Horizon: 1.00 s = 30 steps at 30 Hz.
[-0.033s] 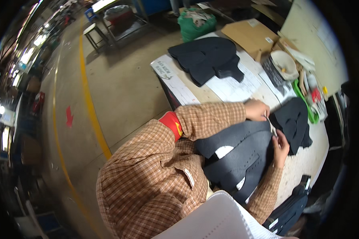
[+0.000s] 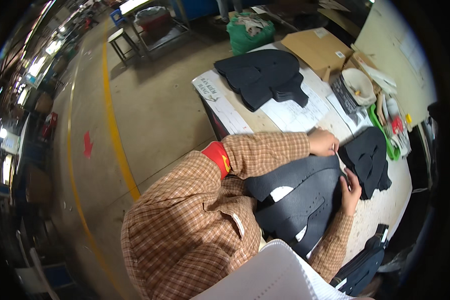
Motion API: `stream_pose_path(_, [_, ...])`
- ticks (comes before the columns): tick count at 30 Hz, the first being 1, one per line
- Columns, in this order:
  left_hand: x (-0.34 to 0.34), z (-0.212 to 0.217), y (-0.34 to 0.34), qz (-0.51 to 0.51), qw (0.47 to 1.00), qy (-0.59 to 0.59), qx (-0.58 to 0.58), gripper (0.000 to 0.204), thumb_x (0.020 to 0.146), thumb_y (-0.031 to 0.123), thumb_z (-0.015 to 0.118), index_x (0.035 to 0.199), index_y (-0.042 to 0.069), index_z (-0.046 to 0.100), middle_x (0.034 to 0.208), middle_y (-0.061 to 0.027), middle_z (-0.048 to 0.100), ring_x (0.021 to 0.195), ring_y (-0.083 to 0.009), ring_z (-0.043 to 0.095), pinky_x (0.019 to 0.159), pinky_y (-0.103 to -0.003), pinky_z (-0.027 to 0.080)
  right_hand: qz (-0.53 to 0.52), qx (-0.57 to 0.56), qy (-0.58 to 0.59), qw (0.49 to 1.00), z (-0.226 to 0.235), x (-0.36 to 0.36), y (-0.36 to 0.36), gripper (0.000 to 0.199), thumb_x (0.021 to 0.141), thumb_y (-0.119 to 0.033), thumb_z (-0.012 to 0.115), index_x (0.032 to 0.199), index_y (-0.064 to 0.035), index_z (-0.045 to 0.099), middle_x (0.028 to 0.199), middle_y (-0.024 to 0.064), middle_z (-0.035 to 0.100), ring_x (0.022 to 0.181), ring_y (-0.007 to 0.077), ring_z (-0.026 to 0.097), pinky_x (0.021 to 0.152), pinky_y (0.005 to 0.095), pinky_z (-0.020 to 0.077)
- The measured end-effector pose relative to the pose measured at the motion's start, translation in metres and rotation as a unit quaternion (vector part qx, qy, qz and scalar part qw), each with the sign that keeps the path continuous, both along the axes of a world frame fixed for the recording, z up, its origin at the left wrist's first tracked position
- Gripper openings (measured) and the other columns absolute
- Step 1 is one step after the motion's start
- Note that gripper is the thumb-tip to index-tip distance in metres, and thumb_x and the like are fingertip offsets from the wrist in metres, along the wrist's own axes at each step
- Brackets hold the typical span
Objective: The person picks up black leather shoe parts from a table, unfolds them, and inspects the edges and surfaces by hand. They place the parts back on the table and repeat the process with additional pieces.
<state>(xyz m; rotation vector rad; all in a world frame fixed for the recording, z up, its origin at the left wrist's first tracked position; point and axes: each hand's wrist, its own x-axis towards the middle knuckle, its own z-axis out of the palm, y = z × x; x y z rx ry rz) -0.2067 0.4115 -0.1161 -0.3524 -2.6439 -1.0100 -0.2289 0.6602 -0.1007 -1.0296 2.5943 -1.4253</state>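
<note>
Black grained leather-like pieces (image 2: 290,212), with rows of small holes and cut-out openings, lie in front of me on the table's near side. My left hand (image 2: 324,142) is at their far edge, its fingers curled together. What those fingers pinch, if anything, is too small to make out. My right hand (image 2: 351,191) is at the right edge of the pieces, with thumb and fingertips closed on the black leather piece's rim. Just beyond the right hand lies a stack of black cut pieces (image 2: 367,160).
A larger stack of black cut pieces (image 2: 262,75) rests on printed paper (image 2: 295,112) at the far end. Behind stand a cardboard box (image 2: 317,47), a round tub (image 2: 355,87) and a green tray (image 2: 392,150). More dark pieces (image 2: 362,267) lie at lower right.
The thin pale thing that showed at my left fingertips no longer shows clearly. My left fingers have curled in slightly; the right hand stays at the edge. The view has shifted a little.
</note>
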Motion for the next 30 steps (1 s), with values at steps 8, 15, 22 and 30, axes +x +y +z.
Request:
stream_pose_path(8, [-0.002,-0.004,0.005,0.031,0.999,-0.002,-0.039,0.012,0.072,0.023,0.068,0.082,0.016,0.071,0.081,-0.0048,0.065,0.083,-0.0227,0.062,0.080,-0.042,0.040,-0.117,-0.101,-0.058,0.986,-0.023,-0.004,0.015,0.019,0.088,-0.013,0.063,0.098,0.0034,0.062,0.090,0.0048,0.063,0.083,0.0131,0.057,0.077,0.0261,0.0458])
stream_pose_path(15, [0.011,0.016,0.015,0.018,0.993,0.105,0.043,0.022,0.076,0.023,0.070,0.094,0.010,0.069,0.089,-0.0084,0.063,0.088,-0.0238,0.062,0.081,-0.038,0.046,-0.097,0.054,0.031,0.993,-0.004,0.014,-0.003,0.018,0.086,-0.011,0.062,0.097,0.0032,0.061,0.090,0.0101,0.064,0.083,0.0188,0.059,0.078,0.0292,0.0454])
stream_pose_path(22, [0.021,0.022,0.046,-0.194,0.800,-0.338,0.456,0.038,0.091,0.028,0.060,0.119,0.002,0.059,0.111,-0.0026,0.063,0.102,-0.0082,0.055,0.088,-0.023,0.044,-0.035,-0.149,-0.078,0.985,0.025,0.029,-0.014,0.016,0.088,-0.009,0.060,0.099,0.0019,0.063,0.094,0.0035,0.064,0.090,0.0107,0.056,0.085,0.0233,0.0419])
stream_pose_path(30, [0.042,0.046,0.053,-0.158,0.828,-0.241,0.480,0.036,0.096,0.031,0.052,0.098,-0.002,0.068,0.085,0.0018,0.065,0.075,-0.0023,0.054,0.069,-0.019,0.045,-0.006,-0.253,-0.207,0.945,0.036,0.038,-0.015,0.026,0.096,-0.019,0.051,0.106,0.0022,0.063,0.098,0.0022,0.065,0.090,0.0067,0.055,0.083,0.0205,0.0427])
